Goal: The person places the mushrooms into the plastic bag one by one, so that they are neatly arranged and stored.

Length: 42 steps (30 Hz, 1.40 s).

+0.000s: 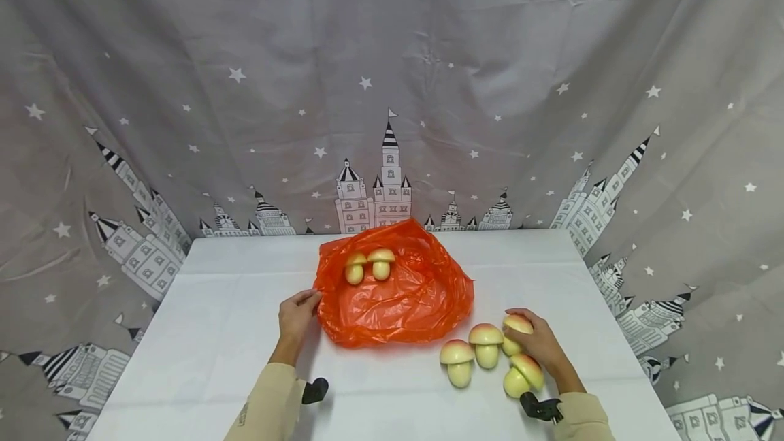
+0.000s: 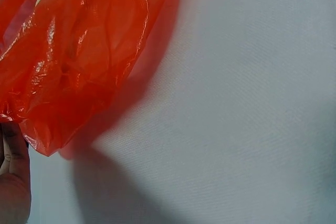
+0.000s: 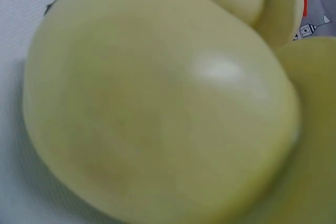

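A red plastic bag (image 1: 392, 312) lies with its mouth spread wide, and two toy mushrooms (image 1: 381, 265) with yellow caps rest inside it. At the bag's left edge, my left hand (image 1: 297, 318) pinches the plastic; the left wrist view shows its fingers (image 2: 16, 156) at a gathered corner. My right hand (image 1: 542, 342) grips a pale yellow toy mushroom (image 1: 518, 324) by its reddish cap, right of the bag. Close around it are more mushrooms, one tilted (image 1: 524, 376) just below the hand. A mushroom stem (image 3: 157, 103) fills most of the right wrist view, where the hand is hidden.
Two more mushrooms (image 1: 457, 362) stand left of the right hand, near the bag's lower right. Everything lies on a white-covered table (image 1: 202, 332). Behind and beside it hangs a grey curtain (image 1: 392, 73) printed with stars and castles.
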Motion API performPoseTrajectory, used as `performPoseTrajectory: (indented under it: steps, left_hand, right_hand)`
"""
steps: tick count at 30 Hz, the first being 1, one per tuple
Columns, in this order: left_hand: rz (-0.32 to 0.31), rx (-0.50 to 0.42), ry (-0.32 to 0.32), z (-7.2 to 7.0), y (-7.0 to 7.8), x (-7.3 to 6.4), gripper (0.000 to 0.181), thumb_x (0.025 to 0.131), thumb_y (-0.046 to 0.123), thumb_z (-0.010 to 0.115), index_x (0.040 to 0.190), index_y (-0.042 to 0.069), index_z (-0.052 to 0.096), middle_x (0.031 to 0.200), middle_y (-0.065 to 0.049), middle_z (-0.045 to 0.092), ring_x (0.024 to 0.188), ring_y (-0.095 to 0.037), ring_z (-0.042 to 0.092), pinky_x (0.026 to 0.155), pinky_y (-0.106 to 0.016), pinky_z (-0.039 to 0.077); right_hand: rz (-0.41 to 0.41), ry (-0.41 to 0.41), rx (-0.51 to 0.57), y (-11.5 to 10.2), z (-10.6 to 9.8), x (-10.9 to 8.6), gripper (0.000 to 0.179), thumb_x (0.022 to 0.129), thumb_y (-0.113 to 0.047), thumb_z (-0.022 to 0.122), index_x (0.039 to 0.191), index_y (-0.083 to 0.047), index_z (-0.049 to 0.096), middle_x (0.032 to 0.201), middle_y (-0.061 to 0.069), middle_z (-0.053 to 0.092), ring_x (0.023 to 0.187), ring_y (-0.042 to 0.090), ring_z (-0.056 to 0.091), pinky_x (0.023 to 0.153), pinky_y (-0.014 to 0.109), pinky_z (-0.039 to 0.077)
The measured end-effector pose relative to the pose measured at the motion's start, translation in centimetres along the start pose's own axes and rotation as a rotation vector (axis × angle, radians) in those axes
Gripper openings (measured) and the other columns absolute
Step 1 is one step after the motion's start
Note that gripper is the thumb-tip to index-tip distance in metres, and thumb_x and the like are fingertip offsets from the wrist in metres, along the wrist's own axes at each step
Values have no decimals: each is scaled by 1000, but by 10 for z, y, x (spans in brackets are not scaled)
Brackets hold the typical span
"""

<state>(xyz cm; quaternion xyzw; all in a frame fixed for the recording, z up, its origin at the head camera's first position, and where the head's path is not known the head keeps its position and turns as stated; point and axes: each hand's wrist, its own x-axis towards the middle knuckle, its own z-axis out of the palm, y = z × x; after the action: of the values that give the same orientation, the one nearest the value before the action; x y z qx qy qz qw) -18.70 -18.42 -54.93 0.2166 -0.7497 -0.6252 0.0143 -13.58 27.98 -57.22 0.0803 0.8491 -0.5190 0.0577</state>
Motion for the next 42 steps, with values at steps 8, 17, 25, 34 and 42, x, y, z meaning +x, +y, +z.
performPoseTrajectory:
  steps: [8,17,25,34,42]
  left_hand:
    - [-5,-20,1,-3,2,1,31,94,11,62,117,-10,62,98,-13,68,72,-2,59,65,-13,51]
    - [-16,-16,3,-7,3,-2,32,96,13,61,119,-9,62,109,-20,65,75,-2,60,66,-11,50]
    - [-14,-12,5,-7,3,0,32,96,13,61,119,-8,62,112,-23,65,77,-4,61,69,-14,52]
    - [-15,-11,10,-6,6,-2,32,96,14,61,119,-8,62,111,-21,65,80,-5,61,72,-16,53]
    - [-1,-73,8,-1,8,-1,31,95,10,61,119,-10,62,105,-17,67,74,-1,60,67,-12,51]
  right_hand:
    - [-63,16,-18,-2,-2,1,43,87,-13,71,126,-2,57,120,17,60,104,20,54,89,29,44]
    - [-113,20,-10,-12,-9,3,49,87,-11,71,132,0,52,125,19,58,110,20,52,91,22,41]
    - [-117,67,-43,-20,-12,11,57,81,-13,78,129,2,50,120,20,56,104,20,53,85,19,42]
    - [-107,80,-80,-36,-12,19,59,81,-22,79,130,-3,53,121,17,58,104,23,53,86,30,44]
    - [-164,30,-98,-49,-15,27,58,81,-18,78,132,-2,54,122,21,60,108,29,53,90,37,43]
